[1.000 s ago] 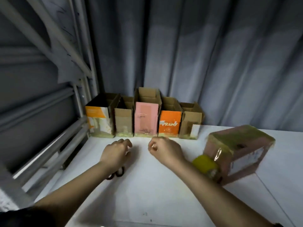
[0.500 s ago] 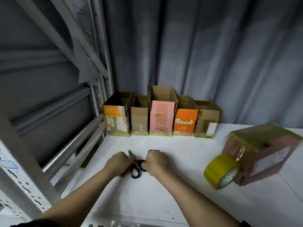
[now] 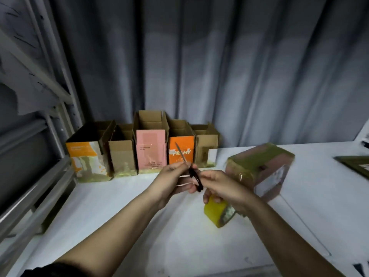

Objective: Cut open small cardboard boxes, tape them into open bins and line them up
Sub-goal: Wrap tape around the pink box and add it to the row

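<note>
Hidden, cropped and blurred parts of the scene

The right hand point(image 3: 223, 186) covers the upper part of the tape roll point(image 3: 216, 213) and the rear loop of the scissors point(image 3: 191, 172), so how its fingers sit in the handles cannot be told. The blades are thin and smeared against the orange bin point(image 3: 181, 149), and whether they are parted is unclear. The sealed box point(image 3: 261, 170) is motion-blurred and its label cannot be read. Small print on the pink bin point(image 3: 151, 150) is too fine to read. A dark flat thing point(image 3: 355, 166) is cut off by the right edge. The metal rack point(image 3: 30, 176) runs off the left edge.
</note>
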